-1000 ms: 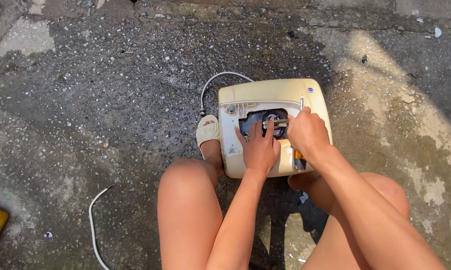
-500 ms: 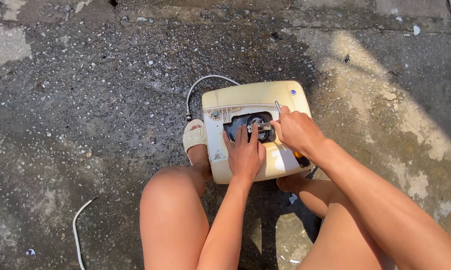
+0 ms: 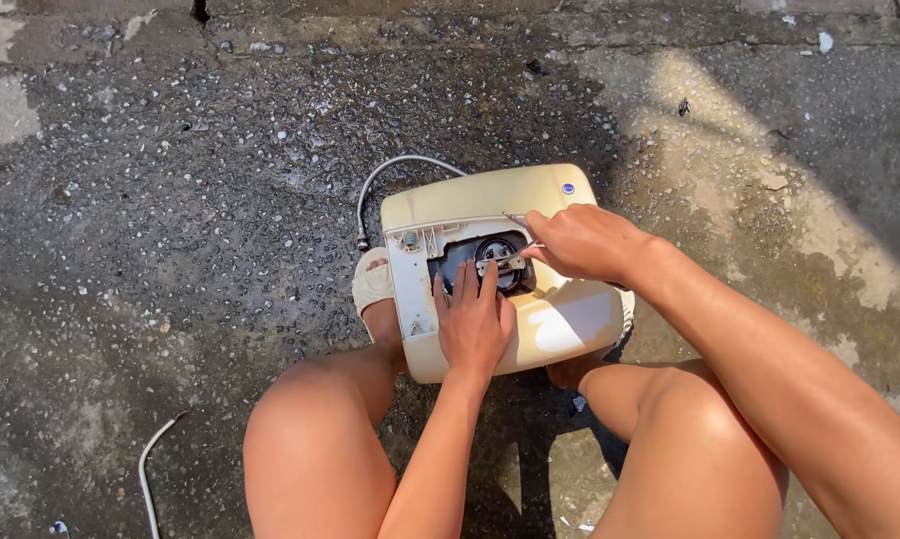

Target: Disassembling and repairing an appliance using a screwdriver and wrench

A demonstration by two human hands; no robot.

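A cream-yellow plastic appliance casing (image 3: pixel 560 334) with a dark open compartment lies on wet, rough concrete ground (image 3: pixel 170 250), between the person's knees. The left hand (image 3: pixel 473 321) presses flat on it, fingers together. The right hand (image 3: pixel 582 243) pinches a thin metal tool (image 3: pixel 505 262) at the opening. A grey cord (image 3: pixel 390 175) curves off the far left corner.

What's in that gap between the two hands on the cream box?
In the head view, between the left hand and the right hand lies the cream casing's dark opening, with a thin metal tool reaching across it from the right hand.
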